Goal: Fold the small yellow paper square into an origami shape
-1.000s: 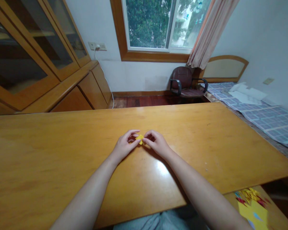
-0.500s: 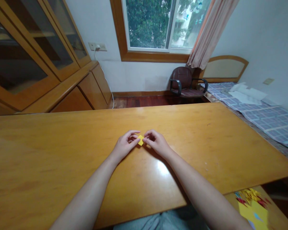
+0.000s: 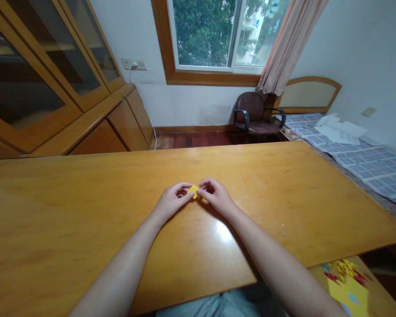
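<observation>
A small yellow piece of folded paper (image 3: 193,190) is pinched between my two hands, just above the middle of the wooden table (image 3: 95,198). My left hand (image 3: 173,198) grips its left side, thumb in front and fingers behind. On the other side, my right hand (image 3: 215,193) has its thumb and fingertips closed on the right edge. The fingers behind the paper are partly hidden, and its folds are too small to make out.
At the lower right, a lower surface holds yellow paper sheets (image 3: 346,290) and a pile of small yellow and red folded pieces (image 3: 345,268). A brown armchair (image 3: 251,110) stands beyond the table, with a bed (image 3: 366,163) to the right and a cabinet (image 3: 95,136) to the left.
The yellow paper has turned and tilted slightly between my fingers. My left fingers have closed in on its upper edge; both forearms have stayed almost still.
</observation>
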Motion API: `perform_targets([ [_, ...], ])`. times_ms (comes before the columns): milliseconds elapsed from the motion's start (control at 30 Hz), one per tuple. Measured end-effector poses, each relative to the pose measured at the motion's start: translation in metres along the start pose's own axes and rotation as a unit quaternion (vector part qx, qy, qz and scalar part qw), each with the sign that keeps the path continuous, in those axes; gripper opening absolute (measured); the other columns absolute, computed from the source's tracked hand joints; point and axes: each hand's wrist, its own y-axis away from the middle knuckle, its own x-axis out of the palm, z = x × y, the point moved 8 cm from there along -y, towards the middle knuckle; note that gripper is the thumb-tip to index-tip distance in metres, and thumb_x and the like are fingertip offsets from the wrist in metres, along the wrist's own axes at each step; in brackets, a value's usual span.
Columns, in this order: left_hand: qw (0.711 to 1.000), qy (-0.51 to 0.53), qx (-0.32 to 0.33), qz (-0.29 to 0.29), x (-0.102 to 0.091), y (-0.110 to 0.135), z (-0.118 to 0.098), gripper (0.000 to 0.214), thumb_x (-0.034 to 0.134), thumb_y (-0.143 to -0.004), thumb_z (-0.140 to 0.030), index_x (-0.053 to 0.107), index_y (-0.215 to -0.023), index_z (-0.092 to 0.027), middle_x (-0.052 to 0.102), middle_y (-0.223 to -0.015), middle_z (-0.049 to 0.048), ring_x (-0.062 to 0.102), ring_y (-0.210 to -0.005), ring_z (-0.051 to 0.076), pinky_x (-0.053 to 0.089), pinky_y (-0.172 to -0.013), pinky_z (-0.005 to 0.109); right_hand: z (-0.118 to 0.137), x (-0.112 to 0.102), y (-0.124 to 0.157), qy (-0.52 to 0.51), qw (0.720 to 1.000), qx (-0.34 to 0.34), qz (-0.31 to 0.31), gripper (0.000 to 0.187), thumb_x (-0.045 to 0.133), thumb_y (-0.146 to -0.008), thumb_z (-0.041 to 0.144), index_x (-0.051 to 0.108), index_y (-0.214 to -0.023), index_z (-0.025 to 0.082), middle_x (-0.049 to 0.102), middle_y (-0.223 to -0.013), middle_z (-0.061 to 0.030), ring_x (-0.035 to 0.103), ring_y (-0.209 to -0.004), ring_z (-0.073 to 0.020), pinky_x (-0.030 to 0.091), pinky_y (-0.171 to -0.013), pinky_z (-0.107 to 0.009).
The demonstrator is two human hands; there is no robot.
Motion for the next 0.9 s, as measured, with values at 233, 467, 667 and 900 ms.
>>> perform_targets([
  [233,0.998,-0.049,0.026,0.001,0.000,0.001,-0.009,0.028,0.068,-0.082,-0.042,0.069,-0.095,-0.017,0.072,-0.088,0.0045,0.066,-0.079,0.017,0.052,-0.073,0.026,-0.001,0.002,-0.001,0.021,1.000,-0.015,0.012,0.024,0.070,-0.081,0.033,0.063,-0.099,0.017,0.067,-0.084,-0.0025,0.061,-0.072,-0.0137,0.046,-0.067,-0.025],
  [467,0.991,-0.121,0.055,0.007,0.000,0.002,-0.018,0.025,0.064,-0.084,-0.041,0.072,-0.087,-0.017,0.073,-0.084,0.0044,0.064,-0.076,0.017,0.049,-0.070,0.025,0.015,0.003,0.000,0.096,0.994,-0.053,0.020,0.017,0.068,-0.085,0.033,0.068,-0.082,0.017,0.066,-0.078,-0.0025,0.058,-0.071,-0.0130,0.044,-0.066,-0.024],
  [667,0.993,-0.104,0.050,0.013,0.001,0.002,-0.021,0.026,0.064,-0.085,-0.042,0.074,-0.086,-0.018,0.075,-0.083,0.0035,0.067,-0.076,0.017,0.050,-0.072,0.025,0.014,0.001,0.001,0.084,0.996,-0.038,0.019,0.016,0.067,-0.085,0.031,0.067,-0.079,0.016,0.066,-0.075,-0.0021,0.058,-0.069,-0.0130,0.044,-0.065,-0.024],
  [900,0.993,-0.108,0.052,0.018,0.002,0.001,-0.022,0.024,0.063,-0.085,-0.039,0.075,-0.085,-0.018,0.075,-0.083,0.0034,0.067,-0.077,0.017,0.050,-0.073,0.025,0.010,0.001,-0.001,0.071,0.997,-0.041,0.015,0.014,0.068,-0.084,0.031,0.069,-0.084,0.016,0.066,-0.080,-0.0025,0.058,-0.071,-0.0130,0.044,-0.065,-0.024],
])
